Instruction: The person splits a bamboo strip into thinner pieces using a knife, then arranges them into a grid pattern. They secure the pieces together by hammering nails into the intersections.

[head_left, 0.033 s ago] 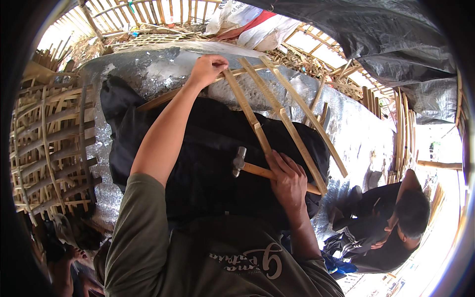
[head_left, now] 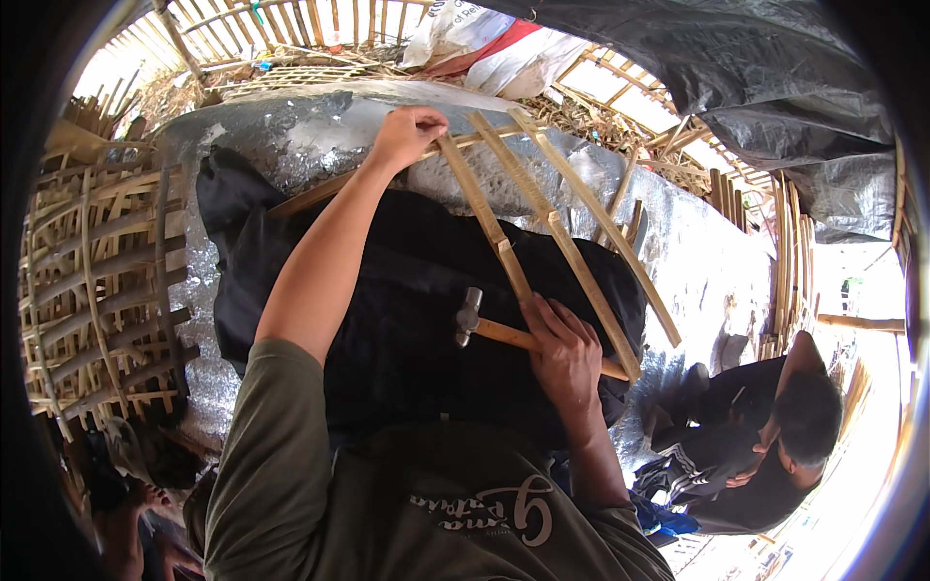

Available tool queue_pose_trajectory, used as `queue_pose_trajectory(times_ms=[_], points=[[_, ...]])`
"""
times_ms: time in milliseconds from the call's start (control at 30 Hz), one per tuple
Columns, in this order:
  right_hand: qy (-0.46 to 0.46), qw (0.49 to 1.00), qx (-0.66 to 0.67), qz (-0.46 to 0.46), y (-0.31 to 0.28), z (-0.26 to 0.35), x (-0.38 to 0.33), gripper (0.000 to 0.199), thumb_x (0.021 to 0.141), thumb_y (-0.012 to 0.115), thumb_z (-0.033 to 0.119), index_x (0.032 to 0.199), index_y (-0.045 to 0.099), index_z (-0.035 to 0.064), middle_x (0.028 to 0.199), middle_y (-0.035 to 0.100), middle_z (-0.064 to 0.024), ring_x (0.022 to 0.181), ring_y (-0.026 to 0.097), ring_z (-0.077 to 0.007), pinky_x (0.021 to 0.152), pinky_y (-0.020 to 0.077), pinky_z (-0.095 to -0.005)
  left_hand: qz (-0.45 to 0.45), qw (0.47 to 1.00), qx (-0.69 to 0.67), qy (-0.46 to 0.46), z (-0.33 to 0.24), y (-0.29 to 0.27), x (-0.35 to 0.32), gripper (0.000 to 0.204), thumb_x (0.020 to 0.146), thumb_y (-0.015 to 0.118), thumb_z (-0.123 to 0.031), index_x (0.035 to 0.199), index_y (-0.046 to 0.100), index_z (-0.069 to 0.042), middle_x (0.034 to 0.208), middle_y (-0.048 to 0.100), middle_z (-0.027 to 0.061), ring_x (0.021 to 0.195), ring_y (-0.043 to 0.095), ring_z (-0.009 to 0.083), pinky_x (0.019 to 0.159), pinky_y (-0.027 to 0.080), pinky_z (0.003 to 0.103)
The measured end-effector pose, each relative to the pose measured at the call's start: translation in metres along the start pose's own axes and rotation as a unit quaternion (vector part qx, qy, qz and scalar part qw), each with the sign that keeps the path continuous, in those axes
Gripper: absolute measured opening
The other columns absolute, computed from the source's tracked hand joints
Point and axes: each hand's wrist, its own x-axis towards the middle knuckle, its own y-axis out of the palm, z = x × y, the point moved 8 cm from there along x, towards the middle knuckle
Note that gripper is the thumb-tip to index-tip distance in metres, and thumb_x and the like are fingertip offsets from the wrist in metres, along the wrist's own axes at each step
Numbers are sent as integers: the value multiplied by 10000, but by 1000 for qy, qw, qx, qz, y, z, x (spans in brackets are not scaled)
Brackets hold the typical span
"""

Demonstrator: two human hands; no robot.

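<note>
My left hand (head_left: 409, 137) reaches far out, its fingers pinched at the far end of a bamboo strip (head_left: 475, 198). Closed around the wooden handle of a hammer (head_left: 506, 335) is my right hand (head_left: 564, 351); its fingertips also touch the near end of that strip. The hammer's metal head points left above a black cloth (head_left: 407, 300). To the right, a second bamboo strip (head_left: 572, 252) and a third strip (head_left: 601, 218) lie roughly side by side with the first. Their far parts cross a long bamboo piece (head_left: 300, 198) that runs partly behind my left forearm.
Under the cloth is a broad, worn silvery surface (head_left: 693, 252). A woven bamboo panel (head_left: 92, 290) stands at left. Another person (head_left: 775, 426) sits at lower right. Dark plastic sheeting (head_left: 775, 77) hangs at upper right, and sacks (head_left: 528, 63) lie beyond the far edge.
</note>
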Motion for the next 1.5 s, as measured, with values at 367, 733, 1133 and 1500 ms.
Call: queue_pose_trajectory(times_ms=[367, 733, 1133, 1500], points=[[-14, 999, -29, 10, 6, -2, 7, 509, 770, 686, 3, 1262, 686, 136, 1334, 663, -45, 1204, 637, -247, 947, 519, -388, -8, 1000, 9, 18, -6, -2, 7, 134, 896, 758, -151, 992, 748, -58, 946, 768, 62, 897, 724, 182, 833, 549, 329], [-20, 999, -22, 16, 6, -2, 6, 546, 758, 684, -2, 1286, 674, 139, 1353, 654, -47, 1222, 632, -242, 942, 512, -390, -23, 999, 22, 31, -22, 2, 3, 120, 896, 744, -128, 995, 735, -60, 937, 761, 82, 867, 721, 216, 819, 542, 341], [-15, 999, 9, 41, 3, -7, 9, 594, 749, 711, 6, 1323, 648, 144, 1367, 649, -38, 1245, 626, -223, 950, 499, -377, 4, 1000, 16, 17, -21, 3, 4, 134, 898, 722, -93, 1021, 726, -37, 963, 762, 100, 939, 725, 230, 853, 542, 360], [-15, 999, 14, 39, 6, -9, 8, 601, 747, 719, 4, 1324, 649, 157, 1368, 650, -31, 1255, 619, -214, 937, 490, -375, 31, 998, -3, 53, -15, 8, 14, 136, 909, 728, -101, 1030, 717, -37, 947, 754, 84, 920, 719, 184, 843, 545, 341]])
